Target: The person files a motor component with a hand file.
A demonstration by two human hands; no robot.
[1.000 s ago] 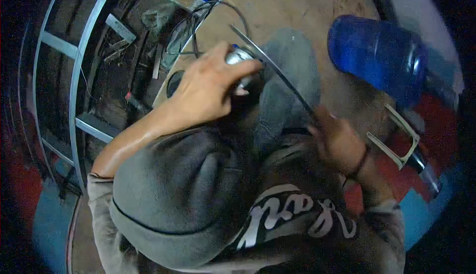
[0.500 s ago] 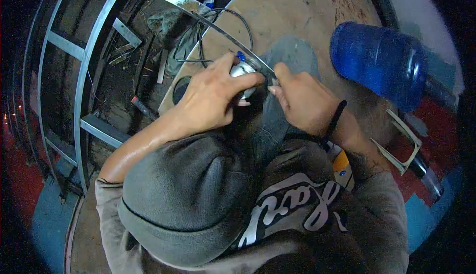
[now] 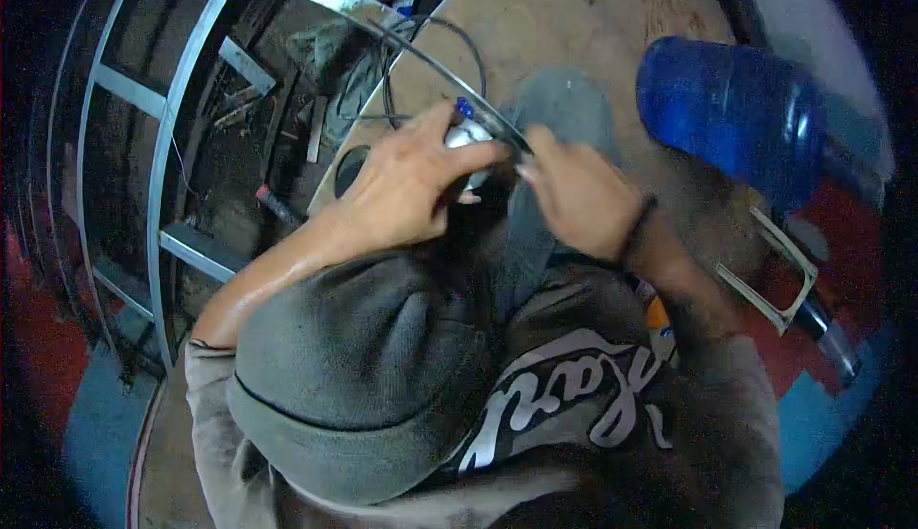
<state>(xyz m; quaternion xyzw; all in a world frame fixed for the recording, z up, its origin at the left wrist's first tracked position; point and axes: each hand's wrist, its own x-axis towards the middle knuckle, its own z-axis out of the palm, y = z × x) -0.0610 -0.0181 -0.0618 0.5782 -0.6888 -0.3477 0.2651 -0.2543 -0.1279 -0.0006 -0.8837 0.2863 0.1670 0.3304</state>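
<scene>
My left hand [image 3: 402,180] is closed around a rounded, shiny silver metal piece [image 3: 471,135], its thumb across the near side. A small blue part [image 3: 465,107] shows at the top of that piece. My right hand [image 3: 585,199], slightly blurred, grips the near end of a long thin metal strip [image 3: 435,65]. The strip runs up and left, passing right beside the silver piece. A black cable [image 3: 481,55] loops on the board behind my left hand. Below the hands are a dark cap [image 3: 354,366] and a dark shirt with pale lettering [image 3: 564,385].
A metal frame like a ladder [image 3: 158,175] stands on the left, with scraps and a red-ended tool [image 3: 273,202] near it. A large blue water bottle [image 3: 732,113] lies at right. Below it is a pale bracket-shaped piece [image 3: 798,285]. A brown board [image 3: 564,3] extends behind the hands.
My right hand has shifted slightly and now looks blurred, still gripping the strip. My left hand keeps its hold on the silver piece with little movement.
</scene>
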